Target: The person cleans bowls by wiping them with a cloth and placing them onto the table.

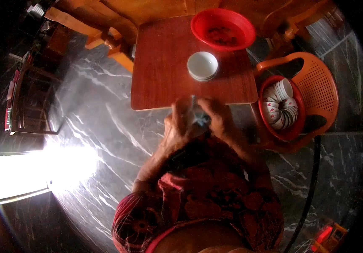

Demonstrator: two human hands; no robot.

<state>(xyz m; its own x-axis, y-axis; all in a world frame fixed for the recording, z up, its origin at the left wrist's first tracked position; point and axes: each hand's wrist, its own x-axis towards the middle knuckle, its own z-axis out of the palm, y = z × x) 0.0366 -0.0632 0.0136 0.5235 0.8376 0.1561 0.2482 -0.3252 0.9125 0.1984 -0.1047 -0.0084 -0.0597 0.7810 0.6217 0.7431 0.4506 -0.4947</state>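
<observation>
The person's left hand and right hand curl partly closed around a small, blurred, pale-blue item, held between them near the reddish-brown wooden table and stacked round white bowls.

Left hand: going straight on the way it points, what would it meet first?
Probably the bowls on the table, if the left hand is above tabletop height; if lower, the table's near edge. Its height is unclear.
</observation>
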